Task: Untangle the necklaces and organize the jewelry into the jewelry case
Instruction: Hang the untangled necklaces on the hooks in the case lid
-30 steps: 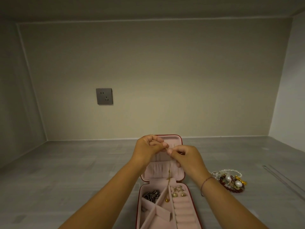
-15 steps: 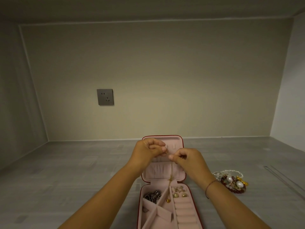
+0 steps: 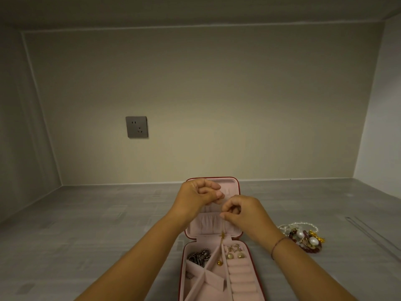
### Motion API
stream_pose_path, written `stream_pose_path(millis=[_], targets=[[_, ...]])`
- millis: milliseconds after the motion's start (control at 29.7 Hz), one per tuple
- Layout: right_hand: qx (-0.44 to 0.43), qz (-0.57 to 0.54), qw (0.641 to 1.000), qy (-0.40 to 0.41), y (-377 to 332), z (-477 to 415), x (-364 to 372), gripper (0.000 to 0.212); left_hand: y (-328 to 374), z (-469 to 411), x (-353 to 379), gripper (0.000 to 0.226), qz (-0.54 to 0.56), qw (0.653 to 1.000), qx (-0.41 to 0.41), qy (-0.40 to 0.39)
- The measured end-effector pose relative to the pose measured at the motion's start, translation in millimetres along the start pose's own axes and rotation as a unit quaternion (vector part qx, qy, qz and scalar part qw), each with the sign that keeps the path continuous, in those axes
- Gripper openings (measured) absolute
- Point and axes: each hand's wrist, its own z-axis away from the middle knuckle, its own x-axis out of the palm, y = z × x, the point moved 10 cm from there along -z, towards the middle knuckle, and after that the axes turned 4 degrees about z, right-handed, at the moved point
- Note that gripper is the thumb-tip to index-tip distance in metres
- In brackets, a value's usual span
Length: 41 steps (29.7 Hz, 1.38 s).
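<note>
An open pink jewelry case (image 3: 235, 232) with a dark red rim lies in front of me, lid propped up at the back. A thin gold necklace (image 3: 222, 230) hangs from my fingers, its small pendant just above the case's hinge. My right hand (image 3: 243, 212) pinches the chain at its top. My left hand (image 3: 198, 195) is a little higher and to the left, fingertips pinched together, apparently on the chain's other end. In the case's compartments lie a dark silver chain (image 3: 198, 256), gold earrings (image 3: 234, 254) and a small gold bead (image 3: 219, 262).
A tangled heap of jewelry (image 3: 303, 235) with pearl strands, red beads and gold pieces lies on the grey surface to the right of the case. A grey wall socket (image 3: 137, 127) sits on the back wall. Walls close in on both sides.
My right hand has dropped lower and the left has edged left, so my hands are further apart. The pendant hangs lower over the case.
</note>
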Motion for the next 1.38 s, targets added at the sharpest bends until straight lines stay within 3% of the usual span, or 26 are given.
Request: stream_pose_path(millis=[168,606,775,909,1010,1145,1381], targets=[[0.035,-0.071,0.997,-0.026,8,3,0,0.009,2,-1,-2,0.010,-0.002,1.000,0.008,0.007],[0.024,-0.155,0.987,-0.046,7,3,-1,0.007,0,0,-4,0.010,0.008,1.000,-0.002,0.016],[0.104,-0.306,0.946,-0.026,15,-1,-1,0.007,-11,0,1,0.013,-0.069,0.997,-0.024,-0.010],[0.106,-0.157,0.982,0.018,21,-15,-12,0.012,-12,-2,-4,0.004,-0.163,0.986,-0.013,-0.021],[0.077,-0.073,0.992,0.069,13,-25,-18,0.016,-7,-8,-20,0.011,-0.250,0.967,0.028,0.051],[0.070,-0.053,0.984,0.156,10,-31,-18,0.013,-4,-2,-37,0.012,-0.282,0.937,0.069,0.195],[0.095,0.068,0.958,0.263,11,-28,-13,0.016,-15,7,-27,0.018,-0.359,0.889,0.042,0.281]])
